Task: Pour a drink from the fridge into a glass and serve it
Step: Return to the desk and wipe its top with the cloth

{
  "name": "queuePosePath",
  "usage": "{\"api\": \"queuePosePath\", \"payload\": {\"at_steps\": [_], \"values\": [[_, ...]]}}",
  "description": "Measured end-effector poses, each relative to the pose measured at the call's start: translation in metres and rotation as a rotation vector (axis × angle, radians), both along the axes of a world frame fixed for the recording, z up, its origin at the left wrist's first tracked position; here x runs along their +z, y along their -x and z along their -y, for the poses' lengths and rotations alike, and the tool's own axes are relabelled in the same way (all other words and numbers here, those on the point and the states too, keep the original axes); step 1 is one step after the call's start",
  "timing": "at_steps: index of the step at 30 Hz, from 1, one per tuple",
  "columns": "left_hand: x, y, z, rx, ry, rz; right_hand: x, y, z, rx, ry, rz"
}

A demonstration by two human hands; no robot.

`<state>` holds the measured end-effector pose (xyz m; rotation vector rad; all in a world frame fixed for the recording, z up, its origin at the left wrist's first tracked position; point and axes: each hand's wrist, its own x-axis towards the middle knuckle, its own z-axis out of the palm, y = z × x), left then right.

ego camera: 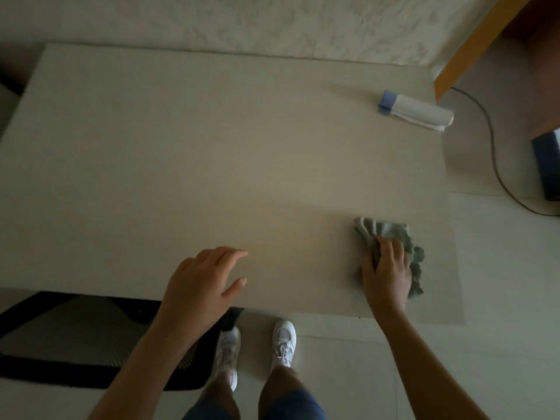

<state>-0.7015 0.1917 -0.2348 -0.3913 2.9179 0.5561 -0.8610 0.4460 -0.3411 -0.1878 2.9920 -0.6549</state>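
I look down on a pale rectangular table point(212, 153). My right hand point(386, 274) presses on a crumpled grey-green cloth point(391, 230) near the table's front right corner, fingers curled over it. My left hand point(201, 284) hovers over the front edge of the table, fingers apart, holding nothing. A white bottle with a blue cap point(415, 110) lies on its side at the far right of the table. No glass and no fridge are in view.
A black mesh chair point(75, 338) sits under the table's front left. My feet in white shoes point(283, 341) stand on a pale tiled floor. A dark cable point(497, 165) and a dark blue box point(548, 165) lie at the right, by a wooden edge point(472, 43).
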Motion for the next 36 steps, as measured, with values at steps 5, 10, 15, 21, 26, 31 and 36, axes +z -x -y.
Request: {"api": "queuePosePath", "payload": {"at_steps": [5, 10, 15, 21, 26, 31, 36], "values": [[-0.018, -0.005, 0.041, 0.049, -0.011, -0.094, 0.012, -0.025, 0.069, 0.063, 0.329, -0.05], [-0.06, -0.019, 0.111, 0.046, 0.069, 0.081, 0.011, -0.06, 0.148, 0.242, 0.351, -0.015], [-0.091, -0.044, 0.176, 0.117, 0.164, 0.112, 0.006, -0.092, 0.214, 0.433, 0.305, 0.02], [-0.112, -0.061, 0.226, 0.115, 0.182, 0.118, -0.022, -0.094, 0.262, 0.464, -0.192, 0.076], [-0.122, -0.063, 0.248, 0.111, 0.144, 0.065, -0.026, -0.112, 0.311, 0.443, -0.289, 0.06], [-0.129, -0.072, 0.278, 0.215, 0.126, 0.012, -0.027, -0.134, 0.377, 0.568, -0.3, 0.05], [-0.138, -0.079, 0.291, 0.188, 0.106, -0.018, -0.03, -0.153, 0.421, 0.763, -0.275, -0.006]]}}
